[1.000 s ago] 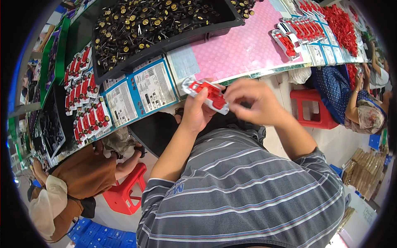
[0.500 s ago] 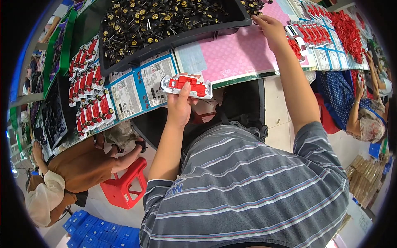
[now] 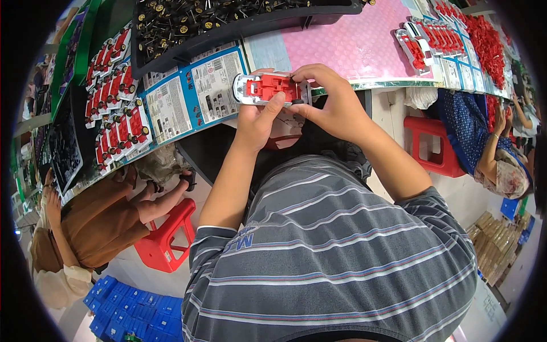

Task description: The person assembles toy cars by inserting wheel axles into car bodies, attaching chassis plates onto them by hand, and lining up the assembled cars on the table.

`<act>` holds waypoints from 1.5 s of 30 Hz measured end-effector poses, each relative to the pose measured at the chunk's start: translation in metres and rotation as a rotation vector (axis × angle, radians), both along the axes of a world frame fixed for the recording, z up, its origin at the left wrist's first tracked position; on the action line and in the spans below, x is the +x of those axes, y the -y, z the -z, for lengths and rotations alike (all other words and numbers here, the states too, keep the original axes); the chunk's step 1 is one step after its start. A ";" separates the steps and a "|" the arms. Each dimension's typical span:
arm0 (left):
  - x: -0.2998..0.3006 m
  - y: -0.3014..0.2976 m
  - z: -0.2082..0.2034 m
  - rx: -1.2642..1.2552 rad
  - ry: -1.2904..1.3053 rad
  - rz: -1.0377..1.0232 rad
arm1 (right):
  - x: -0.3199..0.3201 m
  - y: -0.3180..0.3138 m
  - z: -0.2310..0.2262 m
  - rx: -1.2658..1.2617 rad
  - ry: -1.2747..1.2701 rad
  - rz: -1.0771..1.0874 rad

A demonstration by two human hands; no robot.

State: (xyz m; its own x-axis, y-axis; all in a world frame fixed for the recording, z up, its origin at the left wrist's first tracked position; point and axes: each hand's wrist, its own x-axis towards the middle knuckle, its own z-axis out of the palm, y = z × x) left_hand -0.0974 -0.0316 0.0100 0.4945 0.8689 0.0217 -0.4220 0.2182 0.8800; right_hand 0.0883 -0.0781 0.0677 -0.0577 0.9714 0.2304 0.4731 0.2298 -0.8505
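Upside down in my left hand (image 3: 255, 122) lies a white toy car (image 3: 241, 89) with a red underside. My left thumb presses on the red part. At the car's right end, my right hand (image 3: 337, 105) pinches a wheel axle, one black wheel (image 3: 297, 102) of which shows by the thumb. The fingers partly hide the axle, so I cannot tell whether it is seated in the car. Beyond the car stands a black tray (image 3: 250, 29) heaped with black-and-gold wheels on axles.
Rows of red-and-white toy cars with wheels (image 3: 117, 122) stand on the left. More toy cars (image 3: 413, 50) and a heap of red parts (image 3: 485, 51) lie at right. A pink mat (image 3: 347, 48) covers the middle. Co-workers sit on both sides; a red stool (image 3: 168, 236) stands lower left.
My right hand has come back from the wheels at the far side to the toy car, bringing a wheel axle. My left hand has raised the car slightly and moved it right.
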 end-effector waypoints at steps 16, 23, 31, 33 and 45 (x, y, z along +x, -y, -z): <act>-0.019 0.005 0.010 -0.047 0.020 -0.098 | 0.065 -0.184 -0.054 0.041 0.722 0.089; -0.017 0.003 0.009 -0.052 0.030 -0.084 | 0.095 -0.220 -0.014 0.024 0.846 0.125; -0.024 0.004 0.015 -0.045 -0.022 -0.023 | 0.041 -0.109 -0.055 0.157 0.308 0.336; -0.022 0.004 0.012 -0.038 -0.032 -0.035 | 0.043 -0.094 -0.037 -0.038 0.057 0.200; -0.026 0.016 0.015 0.031 -0.222 0.001 | -0.049 -0.043 -0.020 0.061 0.209 -0.126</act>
